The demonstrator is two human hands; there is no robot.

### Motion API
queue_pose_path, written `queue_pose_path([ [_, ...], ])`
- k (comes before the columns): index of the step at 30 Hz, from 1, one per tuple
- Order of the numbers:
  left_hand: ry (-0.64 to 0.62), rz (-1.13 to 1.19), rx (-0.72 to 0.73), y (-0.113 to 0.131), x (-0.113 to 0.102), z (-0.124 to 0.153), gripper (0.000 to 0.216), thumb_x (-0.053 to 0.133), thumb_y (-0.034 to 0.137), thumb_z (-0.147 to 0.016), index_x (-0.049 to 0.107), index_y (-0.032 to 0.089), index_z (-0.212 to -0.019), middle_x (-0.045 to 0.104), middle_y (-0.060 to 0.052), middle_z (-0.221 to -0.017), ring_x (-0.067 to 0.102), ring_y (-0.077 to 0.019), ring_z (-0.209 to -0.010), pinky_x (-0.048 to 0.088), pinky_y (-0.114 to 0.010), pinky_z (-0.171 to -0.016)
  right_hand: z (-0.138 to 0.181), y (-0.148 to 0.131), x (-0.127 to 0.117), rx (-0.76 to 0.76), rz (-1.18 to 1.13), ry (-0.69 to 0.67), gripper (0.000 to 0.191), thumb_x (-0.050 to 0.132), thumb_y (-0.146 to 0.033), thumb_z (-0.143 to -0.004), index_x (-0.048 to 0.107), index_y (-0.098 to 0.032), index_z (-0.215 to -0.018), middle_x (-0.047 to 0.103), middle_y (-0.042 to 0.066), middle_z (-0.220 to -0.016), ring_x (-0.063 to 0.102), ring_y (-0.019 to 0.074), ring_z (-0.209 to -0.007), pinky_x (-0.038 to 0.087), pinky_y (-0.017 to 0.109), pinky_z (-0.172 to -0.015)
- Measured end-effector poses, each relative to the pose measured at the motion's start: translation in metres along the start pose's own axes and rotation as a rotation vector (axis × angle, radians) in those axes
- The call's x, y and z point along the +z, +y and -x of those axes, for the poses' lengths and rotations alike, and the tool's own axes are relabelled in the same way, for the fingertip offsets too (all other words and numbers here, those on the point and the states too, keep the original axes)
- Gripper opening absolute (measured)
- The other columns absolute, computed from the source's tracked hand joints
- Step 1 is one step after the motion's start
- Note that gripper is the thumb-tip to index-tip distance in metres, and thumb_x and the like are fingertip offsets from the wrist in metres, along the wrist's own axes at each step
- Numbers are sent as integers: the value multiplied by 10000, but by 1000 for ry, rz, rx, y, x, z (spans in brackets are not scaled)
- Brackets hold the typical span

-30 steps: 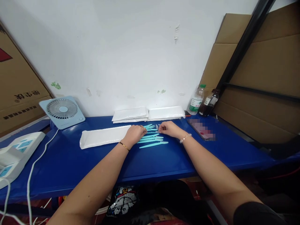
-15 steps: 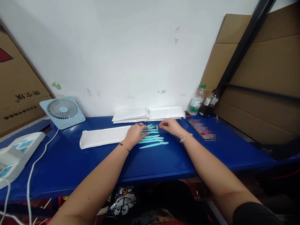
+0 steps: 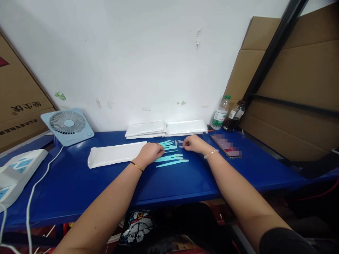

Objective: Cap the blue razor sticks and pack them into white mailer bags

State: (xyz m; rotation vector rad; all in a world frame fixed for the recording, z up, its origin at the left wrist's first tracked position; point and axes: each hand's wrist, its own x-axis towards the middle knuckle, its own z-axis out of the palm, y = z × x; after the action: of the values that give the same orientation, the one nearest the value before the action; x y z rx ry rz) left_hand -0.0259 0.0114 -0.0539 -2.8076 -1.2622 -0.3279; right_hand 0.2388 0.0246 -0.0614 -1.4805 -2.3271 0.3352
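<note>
Several thin light-blue plastic strips (image 3: 171, 159) lie fanned out on the blue table (image 3: 185, 180). My left hand (image 3: 149, 152) rests on their left ends with its fingers curled over the strips near the back. My right hand (image 3: 192, 144) is at the right of the pile, fingertips pinched on a small pale piece (image 3: 180, 141) that I cannot make out. A long white flat bag (image 3: 115, 154) lies just left of my left hand.
Two stacks of white bags (image 3: 165, 128) lie against the wall. A small blue fan (image 3: 67, 126) and a white device (image 3: 16, 173) with a cable sit at the left. Two bottles (image 3: 227, 113) and a phone (image 3: 225, 145) are at the right, with cardboard behind.
My left hand has curled its fingers and drawn back a little over the strips. My right hand has stayed by the small piece. The camera has shifted slightly.
</note>
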Motion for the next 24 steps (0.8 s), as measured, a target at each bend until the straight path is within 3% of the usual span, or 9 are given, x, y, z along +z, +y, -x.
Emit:
queue_pose_path([
  [5, -3, -16, 7, -1, 0, 0, 266, 436, 288, -859, 641, 211, -708, 655, -31, -704, 565, -165, -609, 298, -270, -543, 5, -6, -5, -105, -122, -69, 128, 599, -174, -740, 714, -156, -793, 717, 37, -798, 628, 152, -688, 430, 220, -617],
  [19, -7, 22, 22, -2, 4, -2, 276, 447, 307, -884, 671, 209, -756, 691, -21, -792, 599, -159, -692, 337, -253, -574, -1, -22, 7, -290, -92, -51, 126, 607, -181, -780, 728, -157, -802, 699, 41, -804, 614, 136, -701, 433, 217, -647],
  [22, 13, 68, 19, -4, 5, -1, 256, 479, 352, -877, 700, 224, -858, 705, -21, -902, 613, -174, -794, 399, -257, -663, 0, -16, 3, -241, -149, -37, 135, 613, -218, -786, 734, -170, -820, 713, 34, -812, 624, 142, -714, 440, 220, -662],
  [24, 50, 58, 4, -6, 5, -1, 285, 496, 394, -870, 707, 224, -960, 697, -36, -987, 602, -196, -888, 418, -275, -735, 1, -5, -4, -119, -158, 60, 152, 598, -229, -793, 733, -173, -835, 724, 35, -839, 631, 149, -737, 442, 222, -679],
])
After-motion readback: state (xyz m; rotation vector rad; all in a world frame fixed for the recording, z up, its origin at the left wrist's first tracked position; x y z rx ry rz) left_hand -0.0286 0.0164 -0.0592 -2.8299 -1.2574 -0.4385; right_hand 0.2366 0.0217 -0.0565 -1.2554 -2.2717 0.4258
